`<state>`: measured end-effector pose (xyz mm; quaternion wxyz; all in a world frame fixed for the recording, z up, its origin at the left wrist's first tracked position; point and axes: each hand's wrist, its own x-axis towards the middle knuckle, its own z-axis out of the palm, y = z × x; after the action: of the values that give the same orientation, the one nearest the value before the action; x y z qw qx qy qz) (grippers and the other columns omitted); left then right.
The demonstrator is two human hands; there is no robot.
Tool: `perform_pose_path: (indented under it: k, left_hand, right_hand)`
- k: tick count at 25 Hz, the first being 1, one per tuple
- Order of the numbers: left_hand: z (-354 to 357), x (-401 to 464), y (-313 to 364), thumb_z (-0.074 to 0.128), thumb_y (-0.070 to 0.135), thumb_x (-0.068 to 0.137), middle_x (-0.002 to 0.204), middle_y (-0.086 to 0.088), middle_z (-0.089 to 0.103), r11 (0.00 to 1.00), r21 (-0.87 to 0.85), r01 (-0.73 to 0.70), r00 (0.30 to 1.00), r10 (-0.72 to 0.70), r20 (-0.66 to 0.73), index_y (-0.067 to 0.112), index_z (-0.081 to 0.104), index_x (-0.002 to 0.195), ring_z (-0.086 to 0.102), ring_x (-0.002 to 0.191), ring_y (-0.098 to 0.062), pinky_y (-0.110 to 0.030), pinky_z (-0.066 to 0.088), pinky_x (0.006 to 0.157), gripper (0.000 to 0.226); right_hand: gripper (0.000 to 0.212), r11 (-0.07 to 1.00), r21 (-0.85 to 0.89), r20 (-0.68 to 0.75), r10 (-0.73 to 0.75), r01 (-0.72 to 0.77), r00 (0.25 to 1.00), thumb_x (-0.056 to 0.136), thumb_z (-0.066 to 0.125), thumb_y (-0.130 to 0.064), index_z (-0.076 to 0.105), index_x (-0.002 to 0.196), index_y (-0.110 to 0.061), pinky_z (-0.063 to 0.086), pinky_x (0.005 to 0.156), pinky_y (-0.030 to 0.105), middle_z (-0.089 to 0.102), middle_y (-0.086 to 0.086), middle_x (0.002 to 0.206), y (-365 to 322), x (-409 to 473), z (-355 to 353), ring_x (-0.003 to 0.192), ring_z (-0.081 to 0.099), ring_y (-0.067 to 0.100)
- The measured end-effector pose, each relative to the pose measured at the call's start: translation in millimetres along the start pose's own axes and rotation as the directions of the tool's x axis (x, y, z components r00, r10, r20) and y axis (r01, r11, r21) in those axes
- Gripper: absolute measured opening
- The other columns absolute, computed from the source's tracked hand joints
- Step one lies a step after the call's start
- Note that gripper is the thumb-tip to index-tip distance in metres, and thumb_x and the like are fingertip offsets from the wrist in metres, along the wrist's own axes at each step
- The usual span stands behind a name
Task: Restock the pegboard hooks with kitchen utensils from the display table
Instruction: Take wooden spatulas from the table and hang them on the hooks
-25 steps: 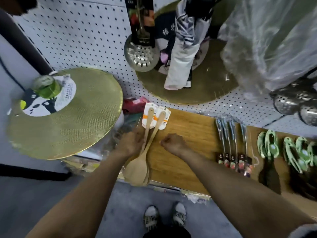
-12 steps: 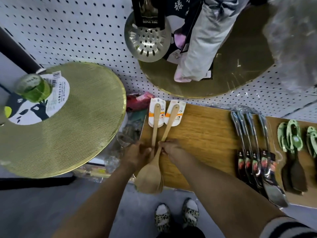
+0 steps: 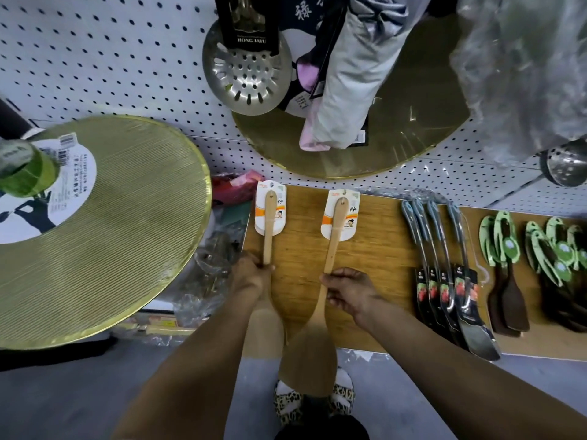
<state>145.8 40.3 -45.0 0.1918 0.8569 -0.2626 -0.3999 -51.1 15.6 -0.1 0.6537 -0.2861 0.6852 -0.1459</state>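
Pick-up step: your left hand (image 3: pixel 251 274) curls around the handle of one wooden spatula (image 3: pixel 268 230) near the left edge of the wooden display table (image 3: pixel 374 249), and your right hand (image 3: pixel 347 289) pinches the handle of a second wooden spatula (image 3: pixel 333 249) beside it, their blades overhanging the table's front edge. Judged from this, the next move calls for lifting each by its handle and threading the header card (image 3: pixel 341 217) hole onto a free hook of the pegboard (image 3: pixel 104 58) behind the table.
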Motion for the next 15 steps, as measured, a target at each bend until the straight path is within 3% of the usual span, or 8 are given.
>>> perform_pose_path:
  k: [2, 7, 11, 15]
  left_hand:
    - [-2, 3, -2, 0.067, 0.018, 0.083, 0.107, -0.011, 0.069, 1.000, 0.028, -0.004, 0.999, 0.005, -0.035, 0.017, 0.062, 0.089, 0.064, 0.100, -0.029, -0.033, 0.049, 0.085, 0.008]
    - [-7, -16, 2, 0.072, 0.020, 0.083, 0.107, -0.008, 0.071, 0.998, 0.030, -0.046, 0.998, 0.047, -0.040, 0.012, 0.072, 0.099, 0.064, 0.103, -0.030, -0.033, 0.048, 0.087, 0.018]
    - [3, -59, 7, 0.078, 0.019, 0.078, 0.096, -0.004, 0.069, 0.989, -0.107, -0.107, 0.994, 0.106, -0.020, 0.016, 0.066, 0.084, 0.063, 0.093, -0.024, -0.027, 0.045, 0.077, 0.014]
    - [35, -129, 23, 0.075, 0.011, 0.081, 0.079, -0.002, 0.059, 0.953, -0.208, -0.220, 0.974, 0.226, 0.007, 0.020, 0.050, 0.066, 0.053, 0.075, -0.018, -0.021, 0.038, 0.062, 0.031]
  right_hand:
    - [0.012, 1.000, -0.001, -0.006, 0.016, -0.016, 1.000, 0.082, 0.078, -0.008, 0.067, 0.083, -0.011, 0.051, 0.054, 0.027, 0.067, 0.009, 0.071, 4, -4, -6, 0.056, 0.057, 0.016]
    - [0.014, 0.999, 0.024, -0.022, 0.023, -0.023, 0.999, 0.083, 0.077, -0.006, 0.064, 0.084, -0.011, 0.048, 0.053, 0.028, 0.067, 0.009, 0.069, 12, -23, -26, 0.054, 0.057, 0.016]
    - [0.020, 0.999, 0.033, -0.043, -0.031, 0.032, 0.999, 0.084, 0.076, -0.004, 0.060, 0.077, -0.013, 0.047, 0.047, 0.025, 0.065, 0.007, 0.065, 15, -46, -52, 0.052, 0.056, 0.014]
    - [0.020, 0.989, 0.054, -0.057, -0.136, 0.139, 0.989, 0.084, 0.075, -0.003, 0.059, 0.078, -0.013, 0.046, 0.042, 0.023, 0.063, 0.006, 0.065, 28, -74, -116, 0.050, 0.055, 0.015]
